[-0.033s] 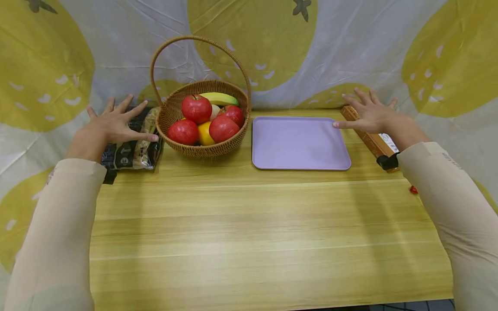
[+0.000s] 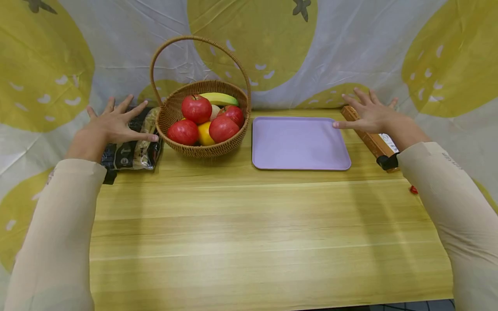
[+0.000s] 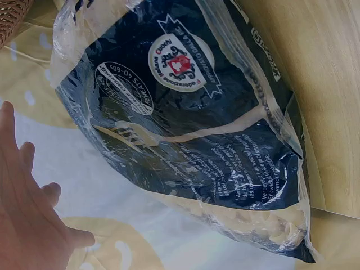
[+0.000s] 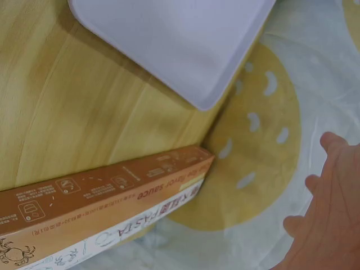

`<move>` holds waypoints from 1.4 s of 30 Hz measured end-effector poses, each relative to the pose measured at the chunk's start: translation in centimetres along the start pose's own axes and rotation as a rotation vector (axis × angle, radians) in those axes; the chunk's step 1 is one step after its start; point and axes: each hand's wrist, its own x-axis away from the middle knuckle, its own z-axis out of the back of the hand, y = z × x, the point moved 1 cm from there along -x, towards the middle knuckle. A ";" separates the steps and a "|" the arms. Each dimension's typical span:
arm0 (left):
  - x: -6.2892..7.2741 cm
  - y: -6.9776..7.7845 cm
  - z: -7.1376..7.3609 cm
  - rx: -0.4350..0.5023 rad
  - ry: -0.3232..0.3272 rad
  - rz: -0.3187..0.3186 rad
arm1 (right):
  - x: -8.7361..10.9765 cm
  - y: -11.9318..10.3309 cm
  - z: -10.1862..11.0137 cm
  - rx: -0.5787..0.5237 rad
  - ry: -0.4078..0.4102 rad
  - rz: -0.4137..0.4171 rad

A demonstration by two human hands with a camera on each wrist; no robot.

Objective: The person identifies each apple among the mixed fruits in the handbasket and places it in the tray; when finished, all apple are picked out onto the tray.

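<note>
My left hand (image 2: 113,125) hovers with fingers spread over a dark plastic bag of pasta (image 3: 185,107), holding nothing. In the left wrist view the bag carries a fork picture and a round badge. To its right stands a wicker basket (image 2: 202,151) with a tall handle, filled with red apples (image 2: 196,109), a banana (image 2: 219,99) and a yellow fruit (image 2: 205,134). On the other side, my right hand (image 2: 369,113) is spread wide above an orange-brown pasta box (image 4: 112,191), also with nothing in its grasp. Its thumb overlaps the right edge of a lilac tray (image 2: 299,142).
A wooden table (image 2: 264,233) stretches toward me in front of the basket and tray. Behind it hangs a pale cloth (image 2: 342,52) with big yellow fruit prints. A small red object (image 2: 413,189) lies by the right forearm.
</note>
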 end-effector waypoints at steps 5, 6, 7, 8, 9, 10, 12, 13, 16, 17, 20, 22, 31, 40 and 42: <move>0.1 0.2 0.1 0.004 0.004 -0.002 | -0.3 -0.2 -0.1 0.010 -0.004 0.009; 0.1 0.2 0.1 0.004 0.004 -0.003 | -0.3 -0.3 -0.2 0.011 -0.007 0.011; 0.1 0.3 0.1 0.002 0.004 -0.004 | -0.3 -0.4 -0.3 0.011 -0.010 0.014; 0.1 0.4 0.2 0.000 0.003 -0.005 | -0.3 -0.4 -0.4 0.011 -0.012 0.016; 0.1 0.4 0.2 -0.002 0.002 -0.005 | -0.3 -0.5 -0.4 0.009 -0.016 0.017; 0.1 0.4 0.2 -0.004 0.002 -0.006 | -0.3 -0.5 -0.4 0.004 -0.017 0.018; 0.1 0.5 0.3 -0.005 0.003 -0.006 | -0.3 -0.6 -0.5 -0.003 -0.014 0.018; 0.1 0.5 0.3 -0.005 0.005 -0.005 | -0.2 -0.7 -0.5 -0.005 -0.012 0.018; 0.1 0.3 0.3 0.000 0.008 -0.005 | -0.2 -0.8 -0.6 -0.006 -0.005 0.021; 0.1 0.3 0.3 0.002 0.011 -0.006 | -0.2 -0.8 -0.6 -0.004 -0.002 0.022; 0.2 0.0 0.3 0.006 0.019 -0.008 | -0.2 -0.9 -0.9 0.002 0.010 0.032; 0.3 -0.1 0.4 0.009 0.025 -0.012 | -0.1 -1.0 -1.0 0.000 0.027 0.042; 1.2 -0.4 0.2 0.019 0.125 -0.051 | 0.7 -0.9 -1.8 -0.078 0.135 0.089; 2.6 0.5 -0.1 0.111 0.271 -0.069 | 2.3 -0.8 -3.1 -0.180 0.204 0.119; 2.8 1.0 0.0 0.143 0.307 -0.073 | 2.6 -0.7 -3.7 -0.201 0.217 0.139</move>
